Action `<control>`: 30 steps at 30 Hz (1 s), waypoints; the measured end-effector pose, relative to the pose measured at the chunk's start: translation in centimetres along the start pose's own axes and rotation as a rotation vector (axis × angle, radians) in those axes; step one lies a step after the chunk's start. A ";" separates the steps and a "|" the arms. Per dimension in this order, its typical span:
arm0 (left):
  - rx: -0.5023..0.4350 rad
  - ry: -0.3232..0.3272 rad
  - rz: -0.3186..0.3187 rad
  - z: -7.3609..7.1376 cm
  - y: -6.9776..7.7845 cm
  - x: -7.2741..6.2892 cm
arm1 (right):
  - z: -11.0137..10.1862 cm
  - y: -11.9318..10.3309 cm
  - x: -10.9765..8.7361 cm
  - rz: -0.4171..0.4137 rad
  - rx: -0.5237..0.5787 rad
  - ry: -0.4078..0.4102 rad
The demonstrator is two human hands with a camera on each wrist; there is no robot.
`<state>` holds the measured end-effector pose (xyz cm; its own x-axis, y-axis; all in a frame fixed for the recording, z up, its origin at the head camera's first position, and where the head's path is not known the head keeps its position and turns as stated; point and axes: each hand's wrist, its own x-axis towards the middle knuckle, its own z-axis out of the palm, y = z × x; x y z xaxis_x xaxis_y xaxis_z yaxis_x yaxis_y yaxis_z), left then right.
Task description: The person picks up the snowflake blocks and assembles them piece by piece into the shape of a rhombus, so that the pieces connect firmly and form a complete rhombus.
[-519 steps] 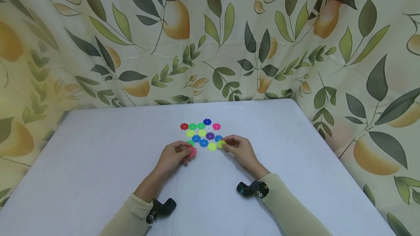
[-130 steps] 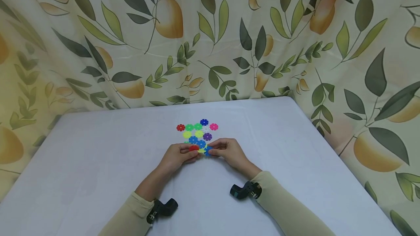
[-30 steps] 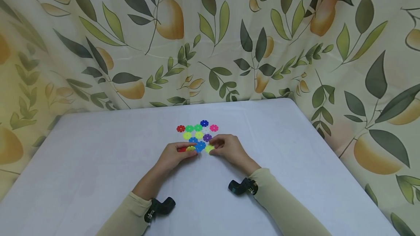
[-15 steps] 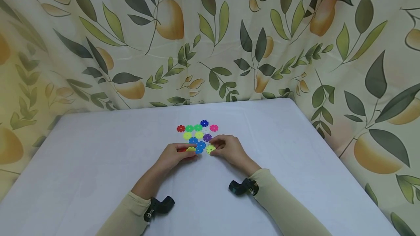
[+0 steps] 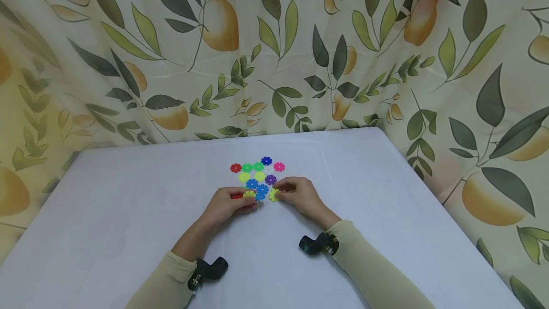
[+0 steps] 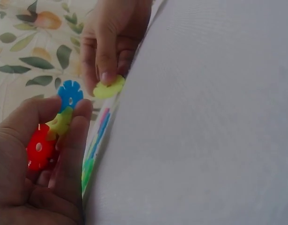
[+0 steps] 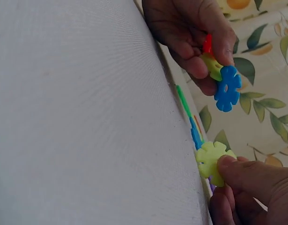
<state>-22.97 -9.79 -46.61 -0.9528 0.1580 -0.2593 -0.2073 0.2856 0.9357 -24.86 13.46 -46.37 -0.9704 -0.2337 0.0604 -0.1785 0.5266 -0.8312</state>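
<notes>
My left hand (image 5: 224, 205) pinches a short chain of interlocking plastic flower discs between thumb and fingers. In the left wrist view the chain runs from a red disc (image 6: 39, 149) through a yellow disc (image 6: 61, 123) to a blue disc (image 6: 70, 95), with slots pushed into one another. Opposite it, my right hand (image 5: 302, 198) pinches a single yellow-green flower disc (image 7: 211, 161) by its edge. A small gap separates that disc from the blue end of the chain. Fingers cover part of the red disc in the head view.
Beyond the hands, several loose flower discs lie flat on the white table (image 5: 141, 213), among them a red disc (image 5: 236, 168), a pink disc (image 5: 279, 167) and a purple disc (image 5: 270, 180). A patterned curtain (image 5: 274, 70) hangs behind the table's far edge.
Early on, the left hand held one red disc. At 4.3 seconds ago the right hand held the blue disc against the red and yellow ones; now blue is joined and the right hand holds another yellow disc.
</notes>
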 end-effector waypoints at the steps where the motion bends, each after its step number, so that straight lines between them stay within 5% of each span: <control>1: 0.003 0.003 0.001 0.0 0.0 0.0 | 0.0 0.0 0.0 0.000 0.004 0.001; 20: -0.057 -0.021 -0.023 0.0 0.1 0.2 | 0.3 0.1 0.1 0.063 0.310 -0.064; 30: -0.041 -0.014 0.015 0.0 -0.4 0.6 | 0.1 -0.8 -0.2 0.061 0.298 -0.062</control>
<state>-23.45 -9.81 -47.12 -0.9528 0.1751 -0.2480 -0.2020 0.2443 0.9484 -24.48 13.02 -45.82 -0.9644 -0.2635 -0.0214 -0.0553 0.2802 -0.9583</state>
